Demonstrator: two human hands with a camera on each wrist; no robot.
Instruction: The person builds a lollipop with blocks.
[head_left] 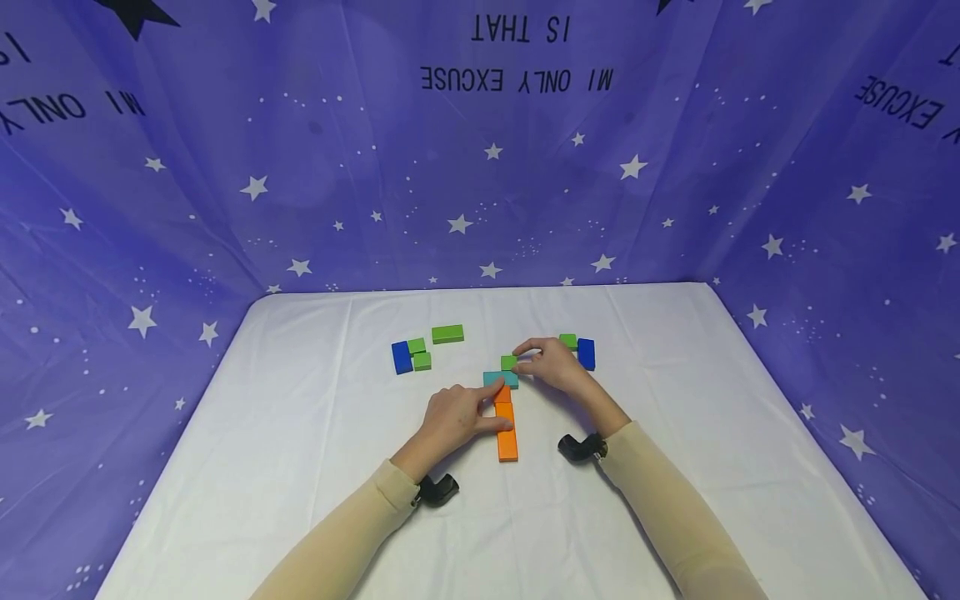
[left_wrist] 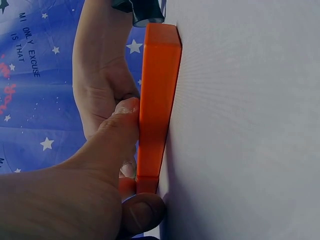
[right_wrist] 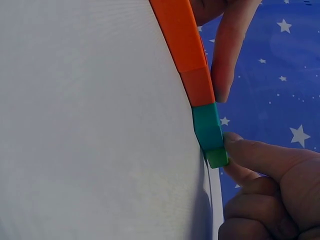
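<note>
In the head view, a row of blocks lies at the table's middle: a long orange block (head_left: 507, 446), a small orange block (head_left: 502, 395), a teal block (head_left: 491, 379) crosswise, and a small green block (head_left: 508, 362) at the far end. My left hand (head_left: 453, 417) reaches over the row from the left; its thumb touches the long orange block and its index finger rests at the teal block. From the right, my right hand (head_left: 555, 364) pinches the small green block between thumb and index finger. In the right wrist view the green block (right_wrist: 218, 158) meets the teal block (right_wrist: 207, 125).
Left of the row lie a blue block (head_left: 402, 357), two small green blocks (head_left: 422, 362) and a longer green block (head_left: 447, 334). Just beyond my right hand are another green block (head_left: 568, 342) and a blue block (head_left: 587, 354). Purple starred cloth surrounds the white table (head_left: 262, 467).
</note>
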